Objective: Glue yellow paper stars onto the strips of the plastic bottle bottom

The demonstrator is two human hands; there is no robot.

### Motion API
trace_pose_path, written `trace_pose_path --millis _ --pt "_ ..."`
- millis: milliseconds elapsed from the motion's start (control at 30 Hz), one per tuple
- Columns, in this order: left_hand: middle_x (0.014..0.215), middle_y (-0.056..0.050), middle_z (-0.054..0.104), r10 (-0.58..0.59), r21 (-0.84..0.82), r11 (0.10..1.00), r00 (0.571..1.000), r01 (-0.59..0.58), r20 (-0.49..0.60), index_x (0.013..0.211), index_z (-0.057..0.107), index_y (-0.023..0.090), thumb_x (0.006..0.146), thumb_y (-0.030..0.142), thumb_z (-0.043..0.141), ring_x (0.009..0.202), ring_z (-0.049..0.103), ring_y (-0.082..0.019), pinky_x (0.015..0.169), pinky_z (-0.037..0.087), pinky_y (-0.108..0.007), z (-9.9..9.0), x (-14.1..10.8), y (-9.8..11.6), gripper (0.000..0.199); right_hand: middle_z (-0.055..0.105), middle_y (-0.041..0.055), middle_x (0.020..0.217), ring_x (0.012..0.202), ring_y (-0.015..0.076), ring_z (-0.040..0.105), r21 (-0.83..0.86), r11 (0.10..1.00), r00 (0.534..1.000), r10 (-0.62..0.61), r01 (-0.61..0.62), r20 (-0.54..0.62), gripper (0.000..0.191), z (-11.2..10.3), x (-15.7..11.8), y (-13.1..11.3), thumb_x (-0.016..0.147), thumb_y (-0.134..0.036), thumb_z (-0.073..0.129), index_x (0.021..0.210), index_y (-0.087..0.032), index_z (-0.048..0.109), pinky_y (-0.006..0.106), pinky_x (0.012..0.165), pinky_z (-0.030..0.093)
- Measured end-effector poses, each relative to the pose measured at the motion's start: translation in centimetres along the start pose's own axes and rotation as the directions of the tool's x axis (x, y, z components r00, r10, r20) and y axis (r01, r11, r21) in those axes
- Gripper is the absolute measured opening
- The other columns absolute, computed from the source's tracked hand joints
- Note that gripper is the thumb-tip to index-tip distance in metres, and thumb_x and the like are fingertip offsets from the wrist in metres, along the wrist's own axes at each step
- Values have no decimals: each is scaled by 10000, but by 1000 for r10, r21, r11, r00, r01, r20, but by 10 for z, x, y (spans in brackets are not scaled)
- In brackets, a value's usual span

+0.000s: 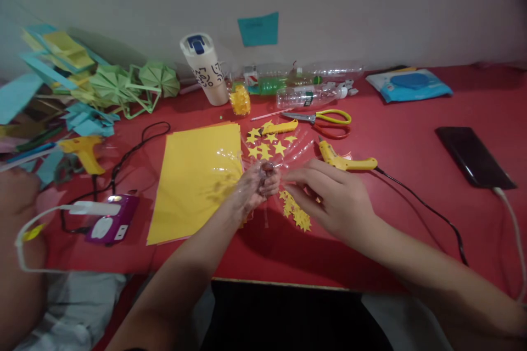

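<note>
My left hand (263,186) is closed around a clear plastic bottle piece cut into thin strips (294,145), which fan out over the table and the paper. Close on its right, my right hand (335,194) has thumb and fingertips drawn together near the strips; whatever is between them is too small to make out. Yellow paper stars (265,149) lie beyond my hands, partly seen through the plastic. A heap of smaller yellow stars (296,213) sits under my right hand. A yellow glue gun (348,163) rests just past that hand.
Yellow paper sheets (193,175) lie at left, near a purple power adapter (113,222) and another glue gun (84,153). Scissors (325,117), a cutter (282,127), plastic bottles (308,97) and a tumbler (208,74) stand or lie behind. Someone's arm (18,219) is far left; a phone (473,156) lies right.
</note>
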State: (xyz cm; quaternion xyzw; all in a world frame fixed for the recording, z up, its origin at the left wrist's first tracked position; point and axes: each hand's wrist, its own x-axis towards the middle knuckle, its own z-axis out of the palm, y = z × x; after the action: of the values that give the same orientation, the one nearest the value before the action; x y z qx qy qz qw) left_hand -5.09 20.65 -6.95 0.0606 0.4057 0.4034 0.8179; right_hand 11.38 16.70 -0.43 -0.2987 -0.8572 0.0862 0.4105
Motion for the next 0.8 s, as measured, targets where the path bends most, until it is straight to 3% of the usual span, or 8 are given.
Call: trace_pose_path --millis 233,400,500,633,800 --pt "384 70 312 3 -1 1000 999 -3 -36 571 443 189 920 126 386 242 218 -62 278 145 -166 6 -4 1 359 730 42 865 770 105 673 201 975 994 84 -97 72 95 0 2 0 918 -123 572 853 -174 618 187 577 496" --pt "395 77 300 1 -4 1000 1000 -1 -22 596 469 185 893 110 435 255 227 -61 284 149 -158 2 -1 -1 308 742 -4 799 635 77 668 172 975 990 133 -138 42 75 4 -2 1 913 -118 567 899 -183 603 165 556 502" --pt "388 80 286 2 -6 1000 1000 -2 -10 594 466 181 917 131 431 258 234 -59 283 163 -151 1 -1 -1 329 763 7 855 688 87 703 133 987 995 95 -94 -4 104 7 -3 1 929 -116 541 971 -189 602 165 581 526" --pt "418 69 357 13 -15 1000 1000 -14 -10 591 458 171 953 172 410 261 211 -43 275 172 -153 3 -3 1 365 774 29 891 777 111 731 80 997 1000 13 -15 26 142 6 -3 1 947 -116 518 973 -189 637 193 692 573" --pt "405 80 328 20 -30 999 1000 -20 -9 584 441 177 980 216 398 253 205 -48 272 197 -158 3 -4 3 401 776 60 951 849 112 733 72 997 999 -29 27 29 161 5 -3 2 935 -99 547 1036 -148 663 195 768 583"
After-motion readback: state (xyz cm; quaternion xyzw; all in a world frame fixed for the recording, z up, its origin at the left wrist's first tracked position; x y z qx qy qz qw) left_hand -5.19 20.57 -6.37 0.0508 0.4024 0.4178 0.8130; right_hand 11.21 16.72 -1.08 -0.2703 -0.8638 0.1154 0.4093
